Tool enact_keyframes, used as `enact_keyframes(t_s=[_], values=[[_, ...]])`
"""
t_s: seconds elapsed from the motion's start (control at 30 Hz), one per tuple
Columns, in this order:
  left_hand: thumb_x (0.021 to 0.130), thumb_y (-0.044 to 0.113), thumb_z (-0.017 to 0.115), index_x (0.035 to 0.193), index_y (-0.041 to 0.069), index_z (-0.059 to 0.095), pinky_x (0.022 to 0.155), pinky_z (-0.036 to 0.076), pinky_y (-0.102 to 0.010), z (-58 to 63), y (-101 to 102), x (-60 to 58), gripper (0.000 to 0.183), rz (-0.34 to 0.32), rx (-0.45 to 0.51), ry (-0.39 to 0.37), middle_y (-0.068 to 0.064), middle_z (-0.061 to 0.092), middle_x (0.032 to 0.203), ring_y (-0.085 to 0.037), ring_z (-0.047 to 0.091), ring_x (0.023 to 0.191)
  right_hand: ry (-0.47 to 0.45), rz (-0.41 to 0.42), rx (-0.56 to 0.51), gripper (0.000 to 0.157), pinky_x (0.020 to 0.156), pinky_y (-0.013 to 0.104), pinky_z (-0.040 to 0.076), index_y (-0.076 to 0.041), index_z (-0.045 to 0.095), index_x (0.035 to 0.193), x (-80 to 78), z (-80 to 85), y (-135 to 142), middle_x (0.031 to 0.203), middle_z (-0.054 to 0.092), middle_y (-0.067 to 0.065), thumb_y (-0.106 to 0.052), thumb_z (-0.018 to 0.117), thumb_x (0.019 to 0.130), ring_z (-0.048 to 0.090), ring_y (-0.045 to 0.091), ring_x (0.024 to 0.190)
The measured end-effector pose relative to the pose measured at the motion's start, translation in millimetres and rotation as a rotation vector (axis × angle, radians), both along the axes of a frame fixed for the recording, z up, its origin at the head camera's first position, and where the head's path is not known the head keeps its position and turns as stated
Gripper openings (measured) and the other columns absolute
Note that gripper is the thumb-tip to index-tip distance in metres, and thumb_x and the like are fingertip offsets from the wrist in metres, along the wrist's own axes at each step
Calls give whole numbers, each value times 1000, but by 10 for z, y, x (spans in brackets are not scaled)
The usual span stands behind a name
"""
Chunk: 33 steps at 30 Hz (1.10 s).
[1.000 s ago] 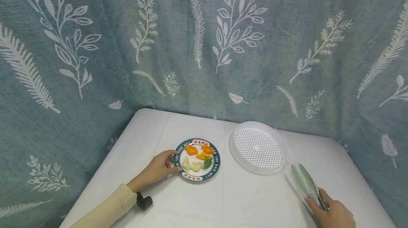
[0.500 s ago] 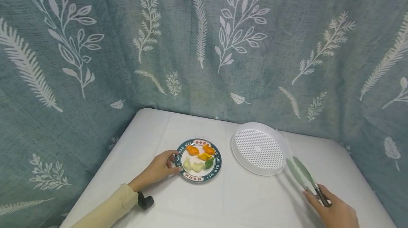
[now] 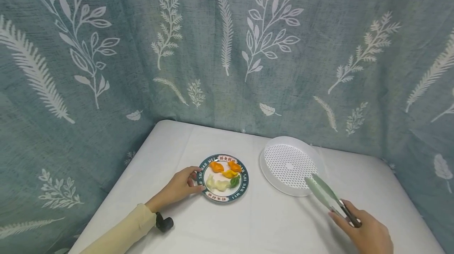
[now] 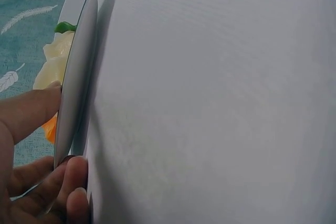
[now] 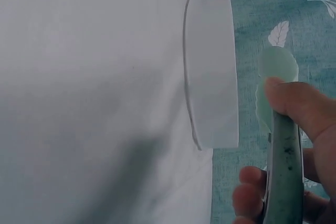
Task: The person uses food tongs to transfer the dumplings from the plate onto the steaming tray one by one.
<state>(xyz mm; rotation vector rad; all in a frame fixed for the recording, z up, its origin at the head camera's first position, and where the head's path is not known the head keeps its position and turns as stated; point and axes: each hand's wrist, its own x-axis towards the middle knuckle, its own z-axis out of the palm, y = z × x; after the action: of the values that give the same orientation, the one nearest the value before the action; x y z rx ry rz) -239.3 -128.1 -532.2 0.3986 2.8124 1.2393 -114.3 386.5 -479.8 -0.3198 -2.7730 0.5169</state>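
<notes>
Tongs [image 3: 328, 189] are gripped in the right hand [image 3: 367, 228], its thumb pressed along one handle; their blades are held a little apart with nothing caught between. Compared with a second ago, they are swung leftward, so their tips are now seen across the near edge of the perforated tray [image 3: 285, 159], ahead of that grip, and the gap to the dumpling-like pieces [image 3: 221, 185] is narrowed. Well to the grip's left, those untouched pieces are carried on the plate [image 3: 244, 183], whose rim is pinched by the left hand [image 3: 179, 187].
</notes>
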Motion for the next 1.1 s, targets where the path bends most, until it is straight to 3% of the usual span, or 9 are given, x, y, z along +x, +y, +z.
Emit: enact_keyframes(t_s=[0.33, 0.73, 0.97, 1.1], values=[[83, 27, 88, 137, 9, 59, 64, 47, -26, 43, 30, 14, 64, 16, 6, -28, 1, 63, 102, -10, 54, 75, 119, 103, 52, 67, 46, 27, 32, -3, 75, 121, -68, 57, -131, 68, 58, -4, -49, 90, 75, 38, 10, 51], [82, 29, 89, 137, 10, 59, 63, 47, -26, 16, 11, 0, 65, 11, 10, -24, 2, 63, 102, -10, 54, 75, 116, 166, 43, 64, 47, 26, 30, -7, 77, 120, -111, 118, -314, 70, 55, -5, -48, 91, 74, 37, 9, 55], [83, 28, 88, 137, 9, 59, 61, 47, -25, -2, 1, -10, 65, -8, 25, -20, 1, 63, 102, -11, 54, 73, 51, 193, 30, 65, 48, 26, 33, -10, 75, 124, -111, 142, -400, 76, 59, -6, -51, 89, 75, 39, 9, 58], [83, 26, 88, 137, 9, 59, 61, 47, -26, -6, 5, -17, 64, -2, 38, -30, 1, 63, 102, -12, 54, 73, 64, 225, 25, 63, 48, 26, 34, -14, 76, 124, -124, 144, -452, 78, 60, -7, -52, 89, 75, 40, 7, 59]])
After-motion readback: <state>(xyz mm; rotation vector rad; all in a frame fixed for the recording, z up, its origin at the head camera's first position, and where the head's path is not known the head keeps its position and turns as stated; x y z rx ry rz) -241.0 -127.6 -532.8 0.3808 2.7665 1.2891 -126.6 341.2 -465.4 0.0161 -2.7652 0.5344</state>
